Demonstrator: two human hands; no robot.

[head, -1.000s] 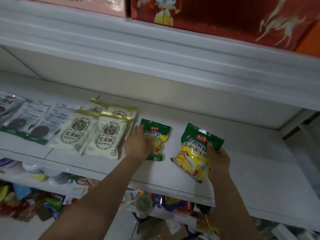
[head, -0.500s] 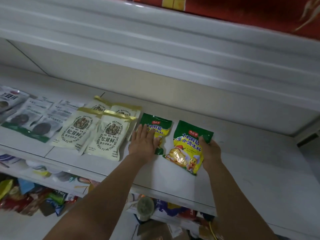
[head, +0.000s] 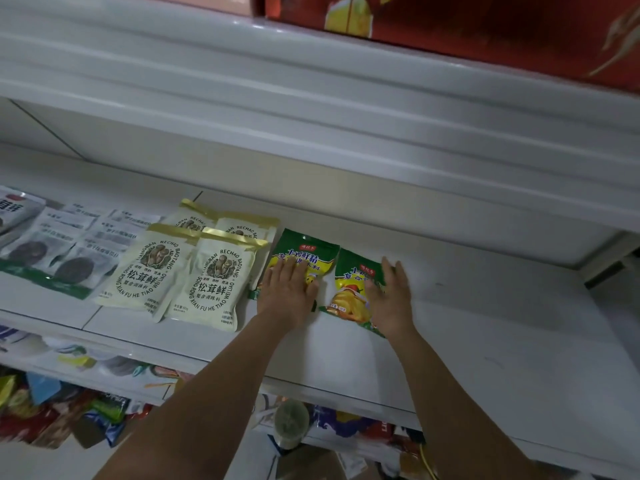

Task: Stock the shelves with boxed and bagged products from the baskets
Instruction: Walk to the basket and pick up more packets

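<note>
Two bags under left hand, right hand

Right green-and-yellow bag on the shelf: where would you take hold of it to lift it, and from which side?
The bag lies flat, so only an edge offers a grip. Probably pinch the right edge, coming from the right over bare shelf; the left edge sits close beside the other green bag.

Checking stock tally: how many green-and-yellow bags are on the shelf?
2. One green bag lies under the left hand, beside the cream pouches; the other green bag under the right hand. Hands may hide more.
</note>
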